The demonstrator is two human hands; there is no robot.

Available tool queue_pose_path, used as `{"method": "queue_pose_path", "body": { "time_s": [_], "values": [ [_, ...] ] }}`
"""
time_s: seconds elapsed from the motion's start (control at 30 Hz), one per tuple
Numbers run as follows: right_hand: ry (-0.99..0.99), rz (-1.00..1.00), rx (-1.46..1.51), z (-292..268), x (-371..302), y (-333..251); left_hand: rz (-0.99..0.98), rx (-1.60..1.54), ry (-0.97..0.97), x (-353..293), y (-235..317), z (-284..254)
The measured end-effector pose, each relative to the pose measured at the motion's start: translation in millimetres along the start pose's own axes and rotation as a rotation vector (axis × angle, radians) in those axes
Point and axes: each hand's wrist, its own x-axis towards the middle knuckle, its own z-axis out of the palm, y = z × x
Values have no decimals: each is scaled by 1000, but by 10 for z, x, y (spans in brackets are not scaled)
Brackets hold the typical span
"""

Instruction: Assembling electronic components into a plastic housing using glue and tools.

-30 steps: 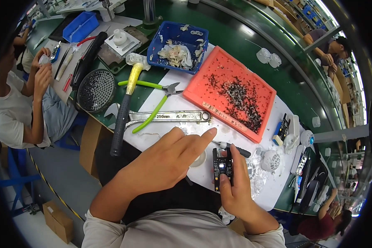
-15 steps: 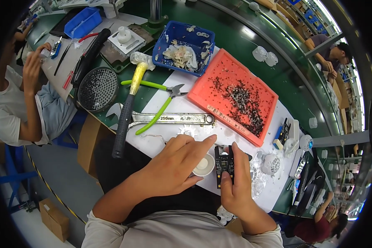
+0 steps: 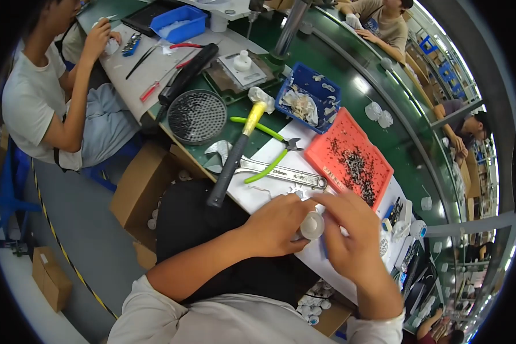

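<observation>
A small white round cap-like part (image 3: 312,225) sits between my two hands over the white mat (image 3: 269,198). My left hand (image 3: 275,225) grips it from the left with curled fingers. From the right, my right hand (image 3: 352,235) closes on the same part with thumb and fingertips. The part's lower side is hidden by my fingers. The dark circuit board seen earlier is not visible.
Beyond my hands lie a metal ruler (image 3: 281,174), green-handled pliers (image 3: 266,155) and a yellow-and-black hammer (image 3: 235,157). A red tray (image 3: 327,152) of small dark parts, a blue bin (image 3: 309,103) and a round black mesh disc (image 3: 198,116) stand further out. Another person (image 3: 51,97) works at left.
My left hand picked up the white round part. My right hand put down the dark circuit board and came onto the white part. The view shifted as my head moved.
</observation>
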Motion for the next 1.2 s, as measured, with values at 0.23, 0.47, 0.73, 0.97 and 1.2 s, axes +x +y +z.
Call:
{"method": "queue_pose_path", "body": {
  "time_s": [0.23,0.47,0.73,0.97,1.2],
  "values": [
    [-315,304,-277,1168,1368,-26,-12,103,17,-16,27,22],
    [-40,504,-110,1083,1452,158,141,95,166,16,-30,41],
    [259,325,750,-148,272,-326,121,13,184,-1,-112,105],
    [172,718,424,-160,-1332,-142,154,40,185,5,-30,57],
    [74,603,52,-84,-1468,-64,154,61,190,6,-49,32]
  ]
}}
